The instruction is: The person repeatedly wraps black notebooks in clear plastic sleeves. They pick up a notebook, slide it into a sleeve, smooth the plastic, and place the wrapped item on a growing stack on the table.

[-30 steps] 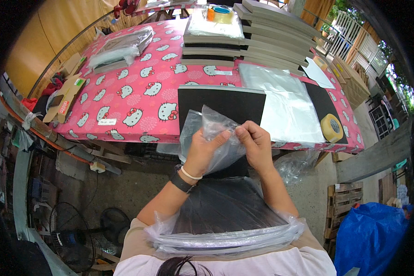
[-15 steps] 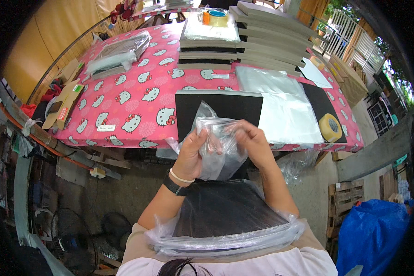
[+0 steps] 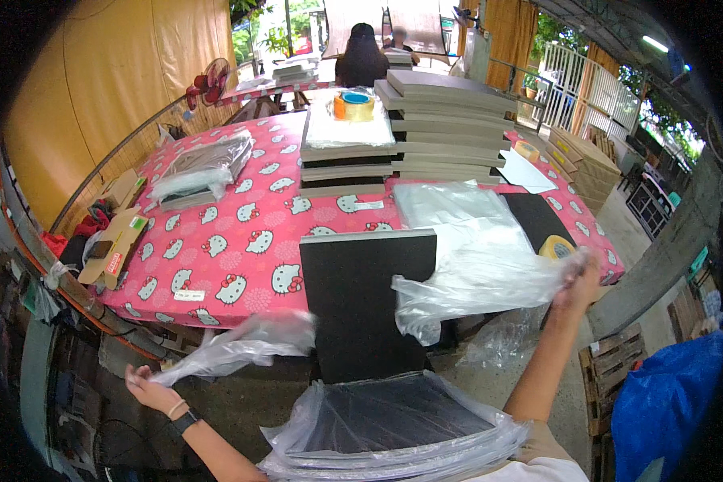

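My left hand (image 3: pixel 153 390) is out to the left, closed on one end of a clear plastic sheet (image 3: pixel 253 341) that trails toward the middle. On the right, my right hand (image 3: pixel 580 283) grips the corner of another clear plastic sheet (image 3: pixel 482 277), which billows over the table's front edge. Between the two sheets a black board (image 3: pixel 357 297) juts from the table edge toward me. On my lap rests a stack of dark boards in clear plastic (image 3: pixel 410 410), its near edge bunched with film.
Tall stacks of grey boards (image 3: pixel 450 120) stand at the back of the pink patterned table (image 3: pixel 241 241). Tape rolls lie on a plastic pile (image 3: pixel 353 108) and beside a flat stack of clear bags (image 3: pixel 450 207). A blue tarp bundle (image 3: pixel 659 402) sits at the lower right.
My hands, close together over the plastic before, have swung wide apart, each carrying a plastic piece. The view has tilted up, bringing a person at the far table into sight.
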A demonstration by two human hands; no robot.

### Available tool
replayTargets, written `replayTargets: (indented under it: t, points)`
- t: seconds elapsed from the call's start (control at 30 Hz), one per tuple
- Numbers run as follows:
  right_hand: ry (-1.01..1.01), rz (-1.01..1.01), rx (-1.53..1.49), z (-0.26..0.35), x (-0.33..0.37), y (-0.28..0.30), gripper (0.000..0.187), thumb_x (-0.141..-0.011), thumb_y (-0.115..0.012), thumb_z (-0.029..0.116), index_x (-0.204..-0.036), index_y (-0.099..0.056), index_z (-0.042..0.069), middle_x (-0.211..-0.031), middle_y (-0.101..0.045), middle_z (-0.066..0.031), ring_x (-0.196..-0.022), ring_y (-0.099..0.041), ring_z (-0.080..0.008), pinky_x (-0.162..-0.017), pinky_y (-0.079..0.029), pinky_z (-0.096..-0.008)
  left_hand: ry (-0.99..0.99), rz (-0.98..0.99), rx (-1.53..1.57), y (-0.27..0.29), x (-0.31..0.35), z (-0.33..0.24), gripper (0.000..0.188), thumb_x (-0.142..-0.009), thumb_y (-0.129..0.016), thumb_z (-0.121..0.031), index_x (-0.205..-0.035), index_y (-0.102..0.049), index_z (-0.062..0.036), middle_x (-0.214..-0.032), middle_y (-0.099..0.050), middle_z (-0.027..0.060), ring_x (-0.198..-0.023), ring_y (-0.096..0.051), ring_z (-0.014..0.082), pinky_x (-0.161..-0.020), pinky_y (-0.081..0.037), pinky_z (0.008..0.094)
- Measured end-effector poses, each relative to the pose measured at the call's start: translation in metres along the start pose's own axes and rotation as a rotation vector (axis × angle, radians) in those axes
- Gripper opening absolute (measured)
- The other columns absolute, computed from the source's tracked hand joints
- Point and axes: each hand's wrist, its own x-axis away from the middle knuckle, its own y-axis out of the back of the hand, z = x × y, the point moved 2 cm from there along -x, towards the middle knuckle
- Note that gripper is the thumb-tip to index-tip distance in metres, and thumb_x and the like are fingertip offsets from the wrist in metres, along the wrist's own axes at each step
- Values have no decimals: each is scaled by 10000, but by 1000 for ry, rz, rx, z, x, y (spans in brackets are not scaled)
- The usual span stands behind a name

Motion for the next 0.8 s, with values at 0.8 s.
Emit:
replayTargets:
  t: [0.8]
  points:
    - [-794, 585, -926, -46, 139, -88, 286, -660, -682, 161, -862, -603, -27, -825, -604, -99, -715, -560, -151, -634, -444, -290, 720, 2232, 1280, -87, 237, -67, 469, -783, -467, -486, -907, -531, -38, -685, -531, 16, -627, -503, 156, -606, -402, 296]
